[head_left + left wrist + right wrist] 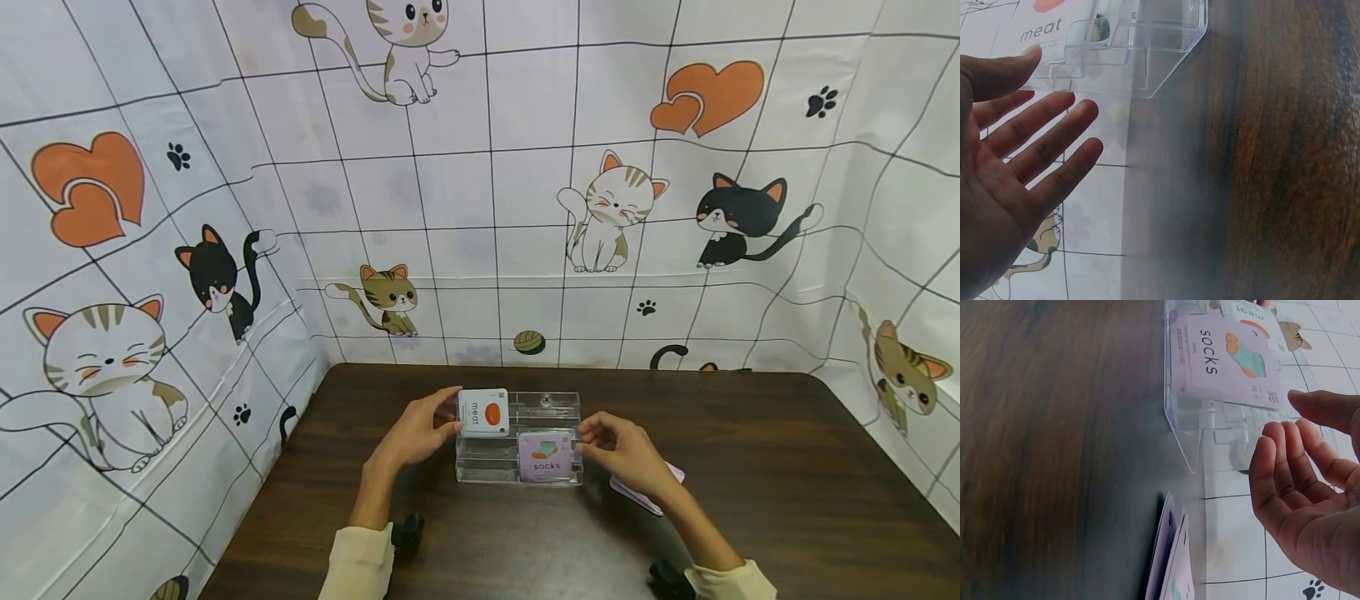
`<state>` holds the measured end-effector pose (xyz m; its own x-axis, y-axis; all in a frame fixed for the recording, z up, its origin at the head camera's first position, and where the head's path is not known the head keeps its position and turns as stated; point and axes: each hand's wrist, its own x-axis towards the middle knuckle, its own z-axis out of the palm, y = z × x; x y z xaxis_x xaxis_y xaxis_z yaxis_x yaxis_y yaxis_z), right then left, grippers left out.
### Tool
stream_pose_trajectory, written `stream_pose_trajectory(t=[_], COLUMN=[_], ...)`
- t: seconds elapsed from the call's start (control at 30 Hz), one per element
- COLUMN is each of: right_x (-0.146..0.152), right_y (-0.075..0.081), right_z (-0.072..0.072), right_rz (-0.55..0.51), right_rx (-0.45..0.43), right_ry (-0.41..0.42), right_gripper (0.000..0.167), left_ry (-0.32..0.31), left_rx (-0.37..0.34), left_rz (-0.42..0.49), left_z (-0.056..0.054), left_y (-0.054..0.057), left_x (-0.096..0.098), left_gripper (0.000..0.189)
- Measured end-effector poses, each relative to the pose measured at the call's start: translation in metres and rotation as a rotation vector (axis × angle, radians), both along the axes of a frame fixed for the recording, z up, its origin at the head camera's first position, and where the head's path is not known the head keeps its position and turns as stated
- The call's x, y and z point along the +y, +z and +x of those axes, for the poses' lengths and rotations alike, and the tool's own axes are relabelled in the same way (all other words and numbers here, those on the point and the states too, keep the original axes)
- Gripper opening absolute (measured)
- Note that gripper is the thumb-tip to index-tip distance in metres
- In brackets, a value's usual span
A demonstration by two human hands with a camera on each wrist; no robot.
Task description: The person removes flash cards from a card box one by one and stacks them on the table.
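A clear stepped card rack (487,472) stands on the table. A white "meat" card (483,412) sits in its back left part, and a lilac "socks" card (545,456) is in its front right part. My left hand (418,429) is at the rack's left side, its thumb tip right at the edge of the "meat" card while the other fingers stretch out, spread apart. At the opposite side, my right hand (622,454) is close by the "socks" card. Its fingers (1264,456) bend loosely with nothing between them and the thumb.
Some lilac cards (637,497) lie on the brown table (750,467), partly under the right forearm. Behind the table hangs a white gridded cloth (525,192) printed with cats, and it also covers the left and right sides.
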<state>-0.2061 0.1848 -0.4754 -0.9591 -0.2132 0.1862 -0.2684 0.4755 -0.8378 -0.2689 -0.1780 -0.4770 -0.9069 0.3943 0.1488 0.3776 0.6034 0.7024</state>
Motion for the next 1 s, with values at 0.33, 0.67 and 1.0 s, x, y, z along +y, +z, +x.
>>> stream_pose_trajectory(t=[0.33,0.67,1.0], right_x=[-0.008,-0.014,-0.021], right_y=[-0.001,-0.002,-0.005], right_z=[-0.003,-0.003,-0.001], right_rz=[0.009,0.036,0.089], right_rx=[-0.008,0.001,0.094], right_ry=[-0.017,-0.055,-0.126], right_gripper=[0.017,0.013,0.016], left_ry=[0.003,-0.002,-0.001], left_rx=[-0.006,0.003,0.002], left_rz=[-0.001,-0.001,-0.003], left_z=[0.001,-0.002,0.000], left_y=[0.001,0.001,0.002], left_x=[0.001,0.000,0.000], left_gripper=[0.063,0.063,0.063])
